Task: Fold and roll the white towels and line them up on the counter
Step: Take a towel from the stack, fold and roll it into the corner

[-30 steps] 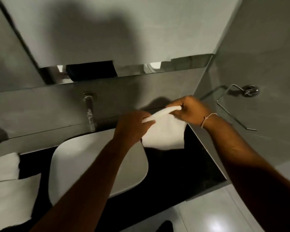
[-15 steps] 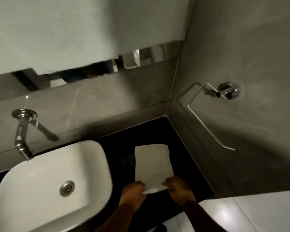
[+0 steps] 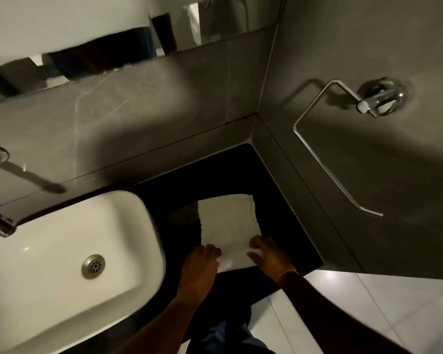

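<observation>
A white towel [image 3: 228, 226], folded into a long soft strip, lies flat on the black counter [image 3: 279, 200] between the white basin [image 3: 62, 251] on the left and the grey tiled wall on the right — bare counter on both sides and beyond its far end. At its near end, the left hand [image 3: 201, 267] and right hand [image 3: 271, 259] curl their fingers onto the cloth's near corners. A chrome towel ring [image 3: 343, 139] juts from the right wall.

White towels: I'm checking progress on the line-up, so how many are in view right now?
1. A white folded cloth towel lies flat on the black counter right of the white basin, both hands at its near end. Others may be out of frame.
</observation>
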{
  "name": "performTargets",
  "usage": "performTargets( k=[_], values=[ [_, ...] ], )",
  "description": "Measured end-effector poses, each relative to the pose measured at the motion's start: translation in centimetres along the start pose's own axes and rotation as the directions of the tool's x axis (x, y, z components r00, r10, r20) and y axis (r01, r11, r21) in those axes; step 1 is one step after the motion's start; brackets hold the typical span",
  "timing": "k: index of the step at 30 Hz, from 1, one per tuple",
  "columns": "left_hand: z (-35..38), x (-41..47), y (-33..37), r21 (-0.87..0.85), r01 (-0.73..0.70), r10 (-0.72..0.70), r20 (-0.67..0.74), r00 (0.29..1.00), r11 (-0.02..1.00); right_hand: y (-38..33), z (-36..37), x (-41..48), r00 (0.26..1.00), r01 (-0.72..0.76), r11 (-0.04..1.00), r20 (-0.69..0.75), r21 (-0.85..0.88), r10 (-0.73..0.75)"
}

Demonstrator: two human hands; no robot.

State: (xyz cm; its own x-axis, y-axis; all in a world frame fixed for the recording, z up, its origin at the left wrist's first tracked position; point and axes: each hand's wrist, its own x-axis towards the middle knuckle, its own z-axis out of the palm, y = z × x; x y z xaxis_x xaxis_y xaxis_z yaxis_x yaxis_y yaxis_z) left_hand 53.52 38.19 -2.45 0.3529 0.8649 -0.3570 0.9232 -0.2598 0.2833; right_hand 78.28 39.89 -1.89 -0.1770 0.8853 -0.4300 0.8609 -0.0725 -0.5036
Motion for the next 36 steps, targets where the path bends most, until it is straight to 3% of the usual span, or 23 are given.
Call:
performTargets(
  k=[2, 5, 7, 11, 13, 16, 20, 23, 26, 28, 31, 36],
  values=[
    [1.3, -0.1, 0.0, 0.148, -0.149, 0.138, 0.082, 0.987, 0.978, -0.2, 1.0, 0.5, 0.996, 0.046, 0.991, -0.076, -0.122, -0.056],
    [1.6, -0.6, 0.1, 0.154, -0.108, 0.100, 0.063, 0.993, 0.982, -0.8, 1.6, 0.3, 0.974, 0.104, 0.969, -0.175, -0.226, -0.145],
    [1.8, 0.2, -0.4, 0.099, -0.058, 0.056, 0.029, 0.998, 0.993, -1.0, 2.6, 0.5, 0.973, 0.163, 0.969, -0.132, -0.186, -0.189],
    [0.1, 2.2, -0.4, -0.012, -0.037, 0.036, -0.034, 0.999, 0.999, 0.4, 1.5, -0.1, 0.978, 0.195, 0.964, 0.115, -0.179, -0.176],
    [-0.4, 3.1, -1.1, -0.064, -0.015, 0.013, -0.035, 0.999, 0.998, 0.2, 0.7, 0.6, 0.971, 0.189, 0.979, 0.164, -0.074, -0.175],
    [-0.6, 3.9, -1.3, -0.104, -0.039, 0.028, -0.106, 0.994, 0.994, -1.2, -1.1, 2.6, 0.990, 0.009, 0.974, 0.135, 0.225, -0.040],
    [-0.2, 4.1, -1.3, -0.008, -0.170, 0.165, -0.207, 0.964, 0.985, -2.5, -2.9, 5.5, 0.978, -0.101, 0.962, 0.200, 0.255, 0.049],
    [0.0, 5.2, -1.4, 0.095, -0.129, 0.137, -0.084, 0.987, 0.987, -3.0, -3.1, 6.4, 0.998, -0.048, 0.992, 0.056, 0.114, 0.042],
    [-0.4, 6.7, -1.0, 0.135, -0.135, 0.141, -0.034, 0.989, 0.982, -3.4, -1.8, 6.1, 0.978, 0.116, 0.969, -0.143, -0.217, -0.149],
    [-0.6, 7.3, -0.8, 0.143, -0.143, 0.151, -0.047, 0.987, 0.979, -3.2, -0.8, 5.4, 0.963, 0.220, 0.930, -0.089, -0.295, -0.256],
    [-0.5, 7.7, -0.8, 0.126, -0.159, 0.166, -0.045, 0.985, 0.979, -2.3, 0.0, 4.8, 0.963, 0.264, 0.886, 0.056, -0.381, -0.262],
    [-1.6, 8.5, -0.4, 0.091, -0.105, 0.107, -0.018, 0.994, 0.990, -2.1, -1.1, 5.8, 0.914, 0.343, 0.885, -0.105, -0.314, -0.392]
  ],
)
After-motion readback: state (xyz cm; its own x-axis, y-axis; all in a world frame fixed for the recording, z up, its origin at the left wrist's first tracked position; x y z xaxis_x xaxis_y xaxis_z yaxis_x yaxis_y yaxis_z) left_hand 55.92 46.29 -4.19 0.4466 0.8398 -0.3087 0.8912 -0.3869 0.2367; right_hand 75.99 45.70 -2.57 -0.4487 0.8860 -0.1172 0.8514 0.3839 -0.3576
